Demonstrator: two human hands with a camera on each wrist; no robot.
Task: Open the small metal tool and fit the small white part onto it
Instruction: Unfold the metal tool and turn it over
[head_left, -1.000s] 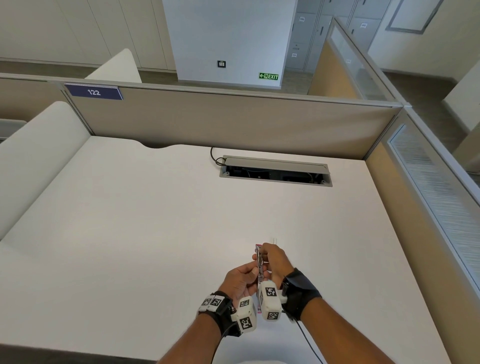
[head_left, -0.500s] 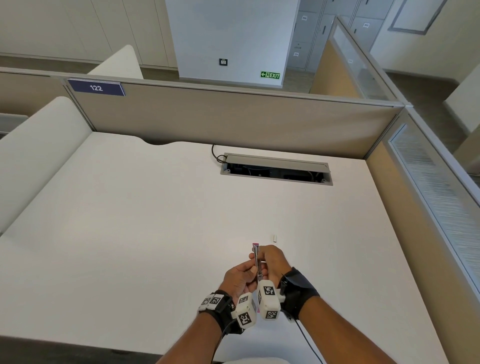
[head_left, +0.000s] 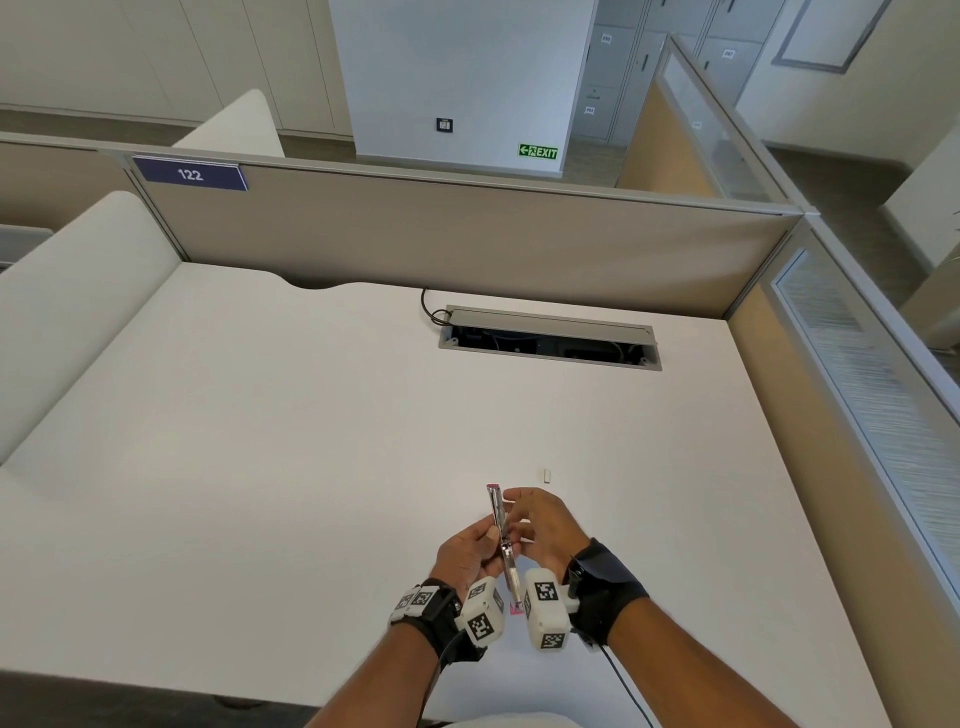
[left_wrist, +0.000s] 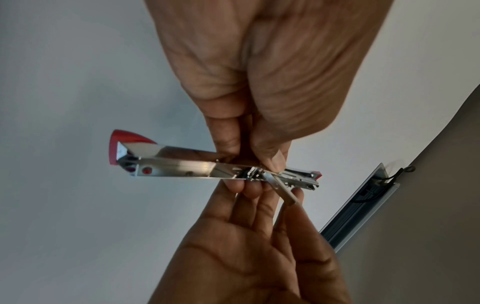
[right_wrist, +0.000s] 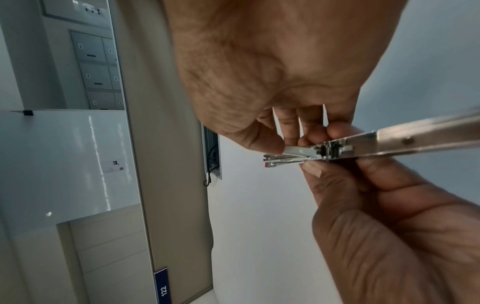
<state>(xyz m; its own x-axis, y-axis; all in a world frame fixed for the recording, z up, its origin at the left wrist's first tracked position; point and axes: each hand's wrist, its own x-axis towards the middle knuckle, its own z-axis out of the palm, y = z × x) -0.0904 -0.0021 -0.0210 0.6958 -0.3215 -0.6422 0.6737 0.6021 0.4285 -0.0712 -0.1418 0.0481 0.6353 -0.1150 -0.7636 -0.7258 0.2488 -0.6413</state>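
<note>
A: Small metal tool (head_left: 503, 540)?

B: Swung open nearly flat, red tips at both ends, held in the air above the desk (head_left: 260, 467), well on the near side of the cable hatch (head_left: 550, 338).

A: Held how?

B: Left hand (head_left: 467, 556) clenched round the tool's middle, thumb and fingers pinching beside the hinge. Right hand (head_left: 540, 525) pinching a thin metal strip folded out at the hinge, thumb tip against fingers (left_wrist: 259, 205).

A: And the small white part (head_left: 546, 474)?

B: Lying alone on the desk, between the hands and the cable hatch, much nearer the hands, just beyond the right one. Touched by nothing.

A: So, opening about done, fitting not yet begun?

B: Seems so. Hard to tell from here whether the strip is fully out.

A: Risks?

B: Probably a sprung strip: a slack pinch could let it snap back and nip a fingertip. Also a one-handed hold once the right hand lets go to fetch the part; likely to let the open halves flop shut or twist. And a tiny, pale part on a pale desk: easy to nudge farther toward the cable hatch with a hasty reach, or to fumble and drop while lining up with the narrow channel.

A: Remedy?

B: Firm left grip, slow reach, part pinched by its ends.
</note>
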